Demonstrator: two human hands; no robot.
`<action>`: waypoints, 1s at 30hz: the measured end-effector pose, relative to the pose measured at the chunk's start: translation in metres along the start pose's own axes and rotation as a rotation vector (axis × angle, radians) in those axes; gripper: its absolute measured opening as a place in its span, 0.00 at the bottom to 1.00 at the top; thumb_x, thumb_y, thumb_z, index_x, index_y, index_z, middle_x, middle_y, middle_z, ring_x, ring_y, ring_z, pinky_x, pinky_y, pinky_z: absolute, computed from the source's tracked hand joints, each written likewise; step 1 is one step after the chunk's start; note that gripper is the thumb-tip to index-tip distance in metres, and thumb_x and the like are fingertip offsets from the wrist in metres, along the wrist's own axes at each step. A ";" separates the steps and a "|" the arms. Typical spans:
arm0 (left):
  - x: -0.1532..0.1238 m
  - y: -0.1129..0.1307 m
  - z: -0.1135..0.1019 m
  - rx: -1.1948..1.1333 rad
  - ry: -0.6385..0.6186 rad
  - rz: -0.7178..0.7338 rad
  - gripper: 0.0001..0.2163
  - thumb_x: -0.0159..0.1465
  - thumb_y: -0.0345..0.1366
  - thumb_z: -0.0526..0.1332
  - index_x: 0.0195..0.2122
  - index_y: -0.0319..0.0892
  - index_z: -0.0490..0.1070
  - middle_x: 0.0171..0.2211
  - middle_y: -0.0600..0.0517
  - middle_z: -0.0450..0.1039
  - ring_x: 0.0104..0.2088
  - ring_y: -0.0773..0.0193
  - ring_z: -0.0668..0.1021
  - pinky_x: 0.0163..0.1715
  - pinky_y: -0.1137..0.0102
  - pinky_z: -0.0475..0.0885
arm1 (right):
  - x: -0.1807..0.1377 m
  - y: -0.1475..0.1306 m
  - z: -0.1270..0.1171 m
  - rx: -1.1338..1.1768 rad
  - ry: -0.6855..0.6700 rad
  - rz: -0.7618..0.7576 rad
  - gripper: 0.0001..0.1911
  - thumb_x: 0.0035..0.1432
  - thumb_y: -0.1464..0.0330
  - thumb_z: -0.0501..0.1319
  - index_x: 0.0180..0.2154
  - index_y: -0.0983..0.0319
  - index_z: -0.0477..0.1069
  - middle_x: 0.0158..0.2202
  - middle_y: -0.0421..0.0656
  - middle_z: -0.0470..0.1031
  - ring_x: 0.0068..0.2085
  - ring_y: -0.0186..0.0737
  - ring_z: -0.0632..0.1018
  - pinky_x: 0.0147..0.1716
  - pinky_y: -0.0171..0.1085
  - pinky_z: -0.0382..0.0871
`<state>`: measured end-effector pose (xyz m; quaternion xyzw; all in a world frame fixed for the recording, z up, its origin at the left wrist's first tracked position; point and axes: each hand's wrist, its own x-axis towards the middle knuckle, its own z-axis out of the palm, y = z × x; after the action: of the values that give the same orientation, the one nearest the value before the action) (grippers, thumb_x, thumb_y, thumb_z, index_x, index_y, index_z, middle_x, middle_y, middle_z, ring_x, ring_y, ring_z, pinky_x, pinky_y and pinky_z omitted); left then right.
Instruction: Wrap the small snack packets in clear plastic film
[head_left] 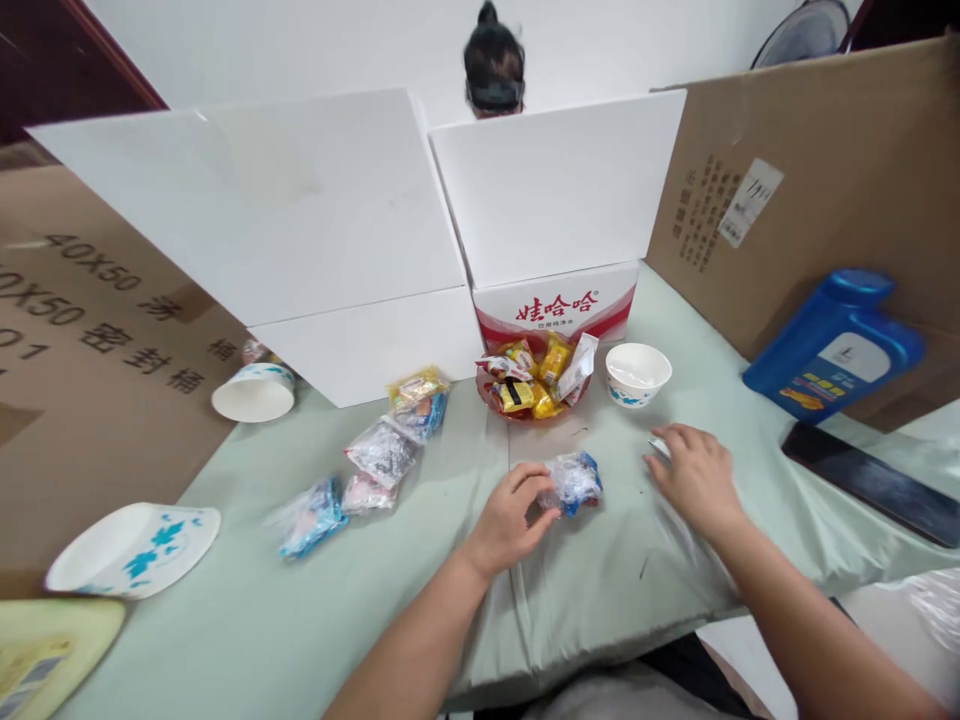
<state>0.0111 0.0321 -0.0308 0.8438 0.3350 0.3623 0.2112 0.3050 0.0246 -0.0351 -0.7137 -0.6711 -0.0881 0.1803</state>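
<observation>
My left hand pinches a small clear bag with blue-wrapped sweets lying on the pale green table cloth. My right hand rests flat on the cloth to the right of that bag, fingers curled over a small shiny thing that I cannot make out. A red dish of wrapped snacks stands just beyond both hands. Several more small sweet bags lie in a row to the left.
A white paper bowl stands right of the dish, another lies tipped at left, a third at the near left edge. White boxes and cardboard walls surround the table. A blue jug and a dark phone sit right. A person's head shows behind.
</observation>
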 end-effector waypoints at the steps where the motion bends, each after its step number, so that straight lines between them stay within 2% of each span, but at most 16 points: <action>1: -0.001 0.000 0.001 0.009 0.020 -0.008 0.12 0.61 0.31 0.62 0.46 0.43 0.68 0.49 0.44 0.68 0.50 0.56 0.74 0.50 0.60 0.72 | -0.001 0.010 -0.003 -0.095 -0.043 0.052 0.17 0.60 0.65 0.58 0.50 0.62 0.70 0.49 0.52 0.73 0.48 0.56 0.72 0.45 0.51 0.64; 4: -0.002 -0.003 0.005 0.019 0.028 -0.036 0.16 0.60 0.30 0.62 0.49 0.42 0.66 0.52 0.42 0.66 0.53 0.55 0.72 0.53 0.58 0.70 | -0.004 0.031 -0.007 -0.227 -0.199 0.092 0.13 0.62 0.70 0.55 0.47 0.64 0.72 0.42 0.53 0.75 0.43 0.54 0.75 0.41 0.48 0.66; 6: -0.002 -0.005 0.007 0.011 -0.019 -0.049 0.16 0.60 0.30 0.62 0.50 0.43 0.67 0.52 0.44 0.67 0.53 0.55 0.72 0.53 0.58 0.70 | -0.006 0.028 -0.008 -0.146 -0.224 0.041 0.13 0.62 0.73 0.52 0.46 0.64 0.71 0.41 0.52 0.75 0.41 0.50 0.76 0.41 0.45 0.67; 8: -0.002 -0.007 0.008 0.011 -0.069 -0.059 0.16 0.60 0.30 0.62 0.50 0.45 0.68 0.51 0.45 0.68 0.52 0.55 0.72 0.53 0.58 0.70 | -0.010 0.009 -0.011 0.039 -0.185 -0.065 0.15 0.63 0.73 0.51 0.49 0.63 0.69 0.43 0.51 0.73 0.42 0.46 0.76 0.42 0.42 0.69; 11: -0.002 -0.009 0.009 0.025 -0.104 -0.095 0.18 0.59 0.32 0.64 0.51 0.45 0.69 0.53 0.44 0.66 0.54 0.53 0.71 0.54 0.56 0.69 | -0.016 -0.037 -0.022 0.284 -0.166 -0.321 0.16 0.65 0.73 0.50 0.52 0.61 0.67 0.45 0.48 0.72 0.43 0.41 0.76 0.43 0.38 0.70; 14: -0.002 -0.010 0.008 -0.002 -0.091 -0.149 0.19 0.58 0.32 0.65 0.51 0.44 0.66 0.54 0.43 0.64 0.55 0.53 0.70 0.55 0.56 0.68 | -0.018 -0.072 -0.033 0.279 -0.218 -0.496 0.15 0.64 0.73 0.52 0.49 0.60 0.70 0.41 0.47 0.73 0.40 0.41 0.76 0.39 0.38 0.71; 17: -0.002 -0.010 0.006 -0.048 -0.063 -0.170 0.22 0.58 0.32 0.65 0.52 0.44 0.62 0.53 0.44 0.65 0.54 0.53 0.71 0.53 0.56 0.69 | -0.014 -0.068 -0.034 0.228 -0.259 -0.467 0.14 0.63 0.72 0.53 0.48 0.59 0.72 0.39 0.46 0.74 0.38 0.41 0.76 0.38 0.37 0.70; 20: -0.002 -0.009 0.007 -0.037 -0.077 -0.176 0.25 0.58 0.31 0.65 0.56 0.44 0.59 0.53 0.43 0.67 0.52 0.53 0.72 0.52 0.55 0.69 | -0.009 -0.031 -0.024 0.152 -0.251 -0.311 0.15 0.63 0.71 0.53 0.49 0.58 0.72 0.39 0.45 0.74 0.37 0.40 0.77 0.36 0.36 0.69; 24: -0.004 -0.006 0.009 -0.027 -0.069 -0.176 0.34 0.57 0.36 0.67 0.62 0.44 0.55 0.52 0.42 0.68 0.52 0.50 0.72 0.52 0.53 0.68 | -0.006 0.010 -0.011 -0.023 -0.223 -0.112 0.12 0.60 0.71 0.54 0.41 0.60 0.76 0.36 0.49 0.75 0.38 0.47 0.75 0.39 0.43 0.68; 27: -0.003 -0.003 0.007 -0.096 0.001 -0.187 0.31 0.58 0.35 0.65 0.62 0.44 0.57 0.47 0.45 0.71 0.49 0.54 0.74 0.51 0.56 0.69 | -0.008 0.003 -0.010 0.118 -0.106 -0.164 0.13 0.61 0.65 0.57 0.45 0.62 0.74 0.44 0.53 0.74 0.47 0.53 0.73 0.47 0.50 0.67; 30: 0.001 -0.002 0.000 -0.220 0.041 -0.143 0.18 0.61 0.35 0.62 0.53 0.44 0.69 0.43 0.46 0.74 0.47 0.56 0.75 0.50 0.59 0.69 | -0.009 -0.029 -0.012 0.408 -0.076 -0.336 0.27 0.61 0.58 0.59 0.58 0.62 0.63 0.55 0.54 0.68 0.56 0.52 0.68 0.54 0.51 0.65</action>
<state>0.0105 0.0345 -0.0312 0.7819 0.3571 0.3979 0.3207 0.2772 0.0129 -0.0235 -0.5441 -0.7902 0.0472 0.2781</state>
